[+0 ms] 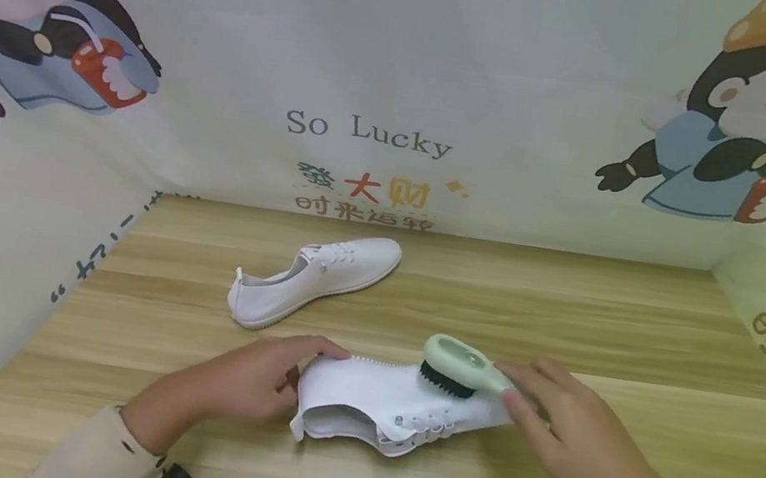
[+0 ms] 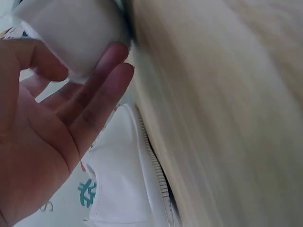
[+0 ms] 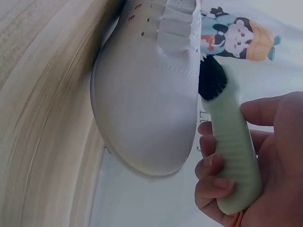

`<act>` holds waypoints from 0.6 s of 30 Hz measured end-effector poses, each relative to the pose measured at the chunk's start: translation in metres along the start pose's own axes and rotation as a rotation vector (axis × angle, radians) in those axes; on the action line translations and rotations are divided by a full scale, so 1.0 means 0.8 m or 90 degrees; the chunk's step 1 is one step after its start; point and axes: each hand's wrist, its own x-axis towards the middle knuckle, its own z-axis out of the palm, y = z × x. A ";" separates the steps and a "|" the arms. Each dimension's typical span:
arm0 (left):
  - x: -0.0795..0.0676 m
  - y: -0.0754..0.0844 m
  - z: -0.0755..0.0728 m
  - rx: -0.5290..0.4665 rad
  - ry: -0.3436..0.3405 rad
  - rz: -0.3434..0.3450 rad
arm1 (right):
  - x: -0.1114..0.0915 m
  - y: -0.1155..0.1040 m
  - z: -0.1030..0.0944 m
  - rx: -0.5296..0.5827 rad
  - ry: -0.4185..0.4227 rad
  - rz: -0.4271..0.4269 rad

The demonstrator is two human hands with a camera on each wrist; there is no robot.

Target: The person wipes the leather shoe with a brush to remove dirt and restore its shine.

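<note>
A white lace-up shoe (image 1: pixel 365 392) lies tipped on its side, its opening facing the front edge and its toe to the right. At its heel, my left hand (image 1: pixel 262 371) pinches the shoe between thumb and fingers; the left wrist view shows the fingertips against the heel (image 2: pixel 75 38). My right hand (image 1: pixel 571 431) grips the light green handle of a scrub brush (image 1: pixel 457 361). The brush's black bristles (image 1: pixel 445 380) rest at the shoe's upper side, near the laces. In the right wrist view, fingers curl round the handle (image 3: pixel 234 156) beside the smooth toe (image 3: pixel 142 118).
A second white shoe (image 1: pixel 316 274) stands upright farther back on the wood-grain table (image 1: pixel 567 321), toe pointing to the back right. Printed cloth walls (image 1: pixel 560 133) with cartoon figures enclose the table at the back and both sides.
</note>
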 end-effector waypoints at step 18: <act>0.040 0.003 0.019 0.257 0.134 0.057 | -0.001 0.024 -0.022 0.124 -0.046 -0.044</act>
